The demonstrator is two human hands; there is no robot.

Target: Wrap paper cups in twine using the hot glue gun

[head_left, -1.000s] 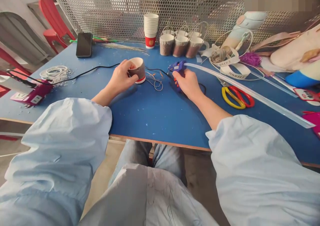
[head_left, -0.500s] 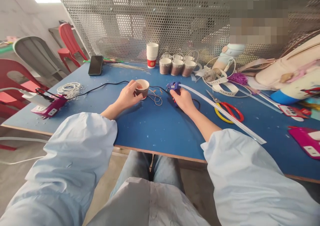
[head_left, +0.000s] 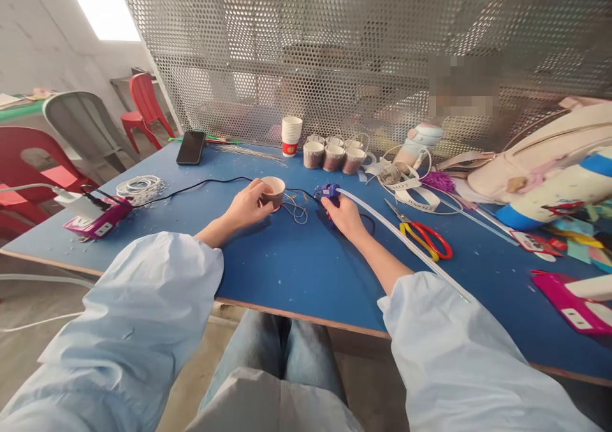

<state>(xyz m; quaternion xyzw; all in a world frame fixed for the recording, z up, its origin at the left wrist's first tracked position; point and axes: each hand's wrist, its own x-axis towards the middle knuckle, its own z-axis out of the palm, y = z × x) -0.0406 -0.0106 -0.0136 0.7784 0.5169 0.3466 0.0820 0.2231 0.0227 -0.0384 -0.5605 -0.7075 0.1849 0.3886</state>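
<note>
My left hand [head_left: 249,204] grips a small paper cup [head_left: 274,191] by its left side, thumb outside and fingers at the rim. Brown cord is wound round the cup's lower part, and a loose grey-brown cord [head_left: 297,211] lies beside it on the blue table [head_left: 287,263]. A blue glue gun [head_left: 329,192] is in my right hand [head_left: 343,215], its nozzle toward the cup but apart from it. From the gun's back a long clear glue stick [head_left: 396,231] runs down over my right forearm. Its black cable trails off behind the cup.
Several cord-wrapped cups [head_left: 333,157] and a stack of paper cups [head_left: 291,136] stand at the back. Red-and-yellow scissors [head_left: 423,236] lie to the right. Power strips [head_left: 98,220], a phone [head_left: 191,147], ribbon [head_left: 415,193] and a bottle [head_left: 418,144] surround the work spot.
The camera view has tilted up, so the table sits lower in the picture. Both hands keep their holds on the cup and the glue gun.
</note>
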